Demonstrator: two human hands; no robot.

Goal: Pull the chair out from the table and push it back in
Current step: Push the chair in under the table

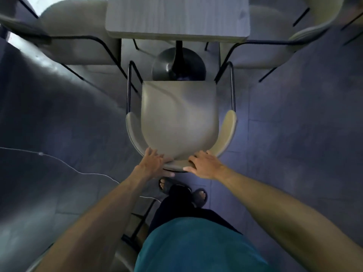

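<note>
- At the near edge of the view, a teal shirt, dark trousers and sandalled feet are seen above a blue-grey floor.
- Just beyond the feet, the chair is held at its backrest. The left hand is laid over the top rim with its thumb on the near side. The right hand grips the rim the same way.
- A beige moulded seat, a curved wraparound back and a thin black metal frame are shown.
- The chair is placed centrally, facing the table, its seat wholly clear of the table's near edge.
- A white cable is trailed across the floor at left.
- Past the seat's front edge, a round black pedestal base is seen.
- Farthest, a grey wood-grain tabletop is flanked by beige side chairs.
</note>
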